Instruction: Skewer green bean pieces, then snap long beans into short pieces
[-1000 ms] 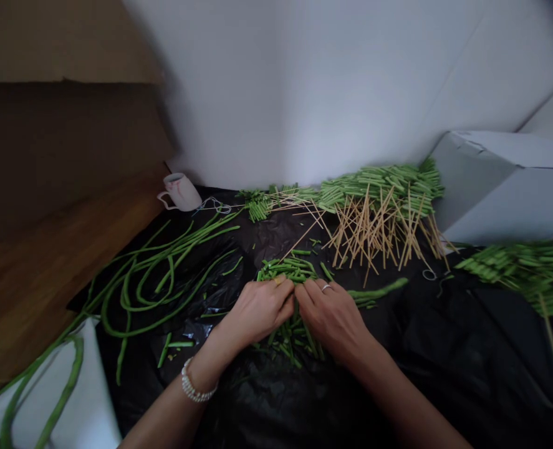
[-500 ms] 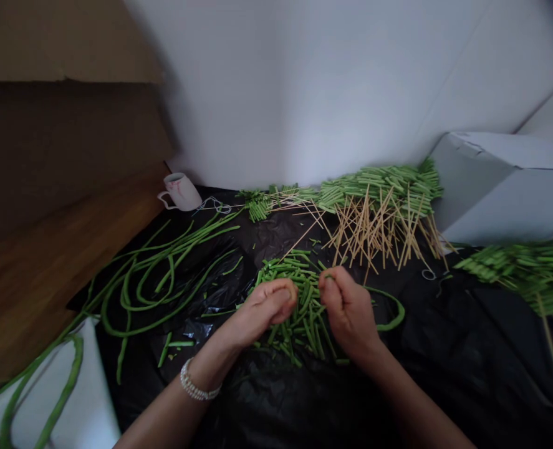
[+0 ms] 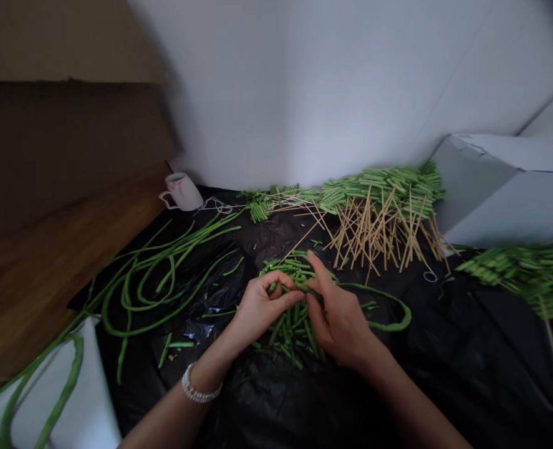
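Observation:
Over a heap of short-cut green bean pieces, my two hands meet at a green long bean. My left hand, with a beaded bracelet on its wrist, pinches the bean's end between thumb and curled fingers. My right hand grips the same bean close beside it, index finger pointing up and away. From behind the right hand the rest of the bean curves out to the right in a loop. The fingers partly hide the stretch between the hands.
Whole long beans lie coiled at left on black plastic sheeting. A white mug stands behind them. Skewered bean pieces, with wooden sticks jutting forward, are piled by the wall; another skewered pile lies right, near a white box.
My hands, closed and apart before, have come together at the bean. My right index finger has straightened, and the bean's loop reaches a little further right.

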A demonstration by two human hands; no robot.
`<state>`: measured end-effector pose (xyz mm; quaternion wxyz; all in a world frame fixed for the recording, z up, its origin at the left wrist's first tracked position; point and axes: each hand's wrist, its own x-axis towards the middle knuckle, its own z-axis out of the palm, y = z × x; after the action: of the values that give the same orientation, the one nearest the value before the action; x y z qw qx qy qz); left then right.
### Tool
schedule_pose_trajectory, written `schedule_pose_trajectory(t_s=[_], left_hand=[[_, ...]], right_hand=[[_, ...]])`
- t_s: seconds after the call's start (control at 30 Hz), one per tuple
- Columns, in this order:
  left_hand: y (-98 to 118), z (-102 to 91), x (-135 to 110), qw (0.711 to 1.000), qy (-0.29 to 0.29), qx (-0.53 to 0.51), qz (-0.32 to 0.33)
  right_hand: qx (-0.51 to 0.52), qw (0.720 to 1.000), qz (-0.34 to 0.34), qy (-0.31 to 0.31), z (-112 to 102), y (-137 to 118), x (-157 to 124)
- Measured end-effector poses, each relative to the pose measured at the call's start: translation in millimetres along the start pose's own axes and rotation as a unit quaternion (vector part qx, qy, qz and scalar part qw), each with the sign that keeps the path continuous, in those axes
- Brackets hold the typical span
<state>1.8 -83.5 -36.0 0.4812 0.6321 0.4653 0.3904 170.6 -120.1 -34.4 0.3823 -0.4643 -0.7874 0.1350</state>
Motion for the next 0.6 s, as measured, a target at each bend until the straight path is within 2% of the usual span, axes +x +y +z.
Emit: schedule_pose_trajectory(t_s=[0.13,0.3,0.4,0.5,0.53,0.6], left_hand=[[1,-3.2,1,1.000,0.004,0.006,0.009],[1,-12.8,5,0.996,0.088,0.003,0.020],[0,-16.7,4,0.987,0.144,0.061,0.042],[-1,-17.8,0,0.953,0.184,0.199,0.136],[-1,-17.3,0,0.936,0.174,0.248,0.181],[-2,-14.9,-1,0.898,0.118,0.331,0.264]], right_hand=[[-0.078,0.996,-0.022,-0.030,5,4,1],[-0.164,0.986,-0.020,-0.017,0,13,4],[-0.242,0.969,-0.038,-0.022,-1,16,5],[-0.298,0.952,-0.062,-0.016,0,16,5],[-0.306,0.949,-0.070,-0.014,1,16,5],[-0.314,0.946,-0.081,-0.017,2,15,5]])
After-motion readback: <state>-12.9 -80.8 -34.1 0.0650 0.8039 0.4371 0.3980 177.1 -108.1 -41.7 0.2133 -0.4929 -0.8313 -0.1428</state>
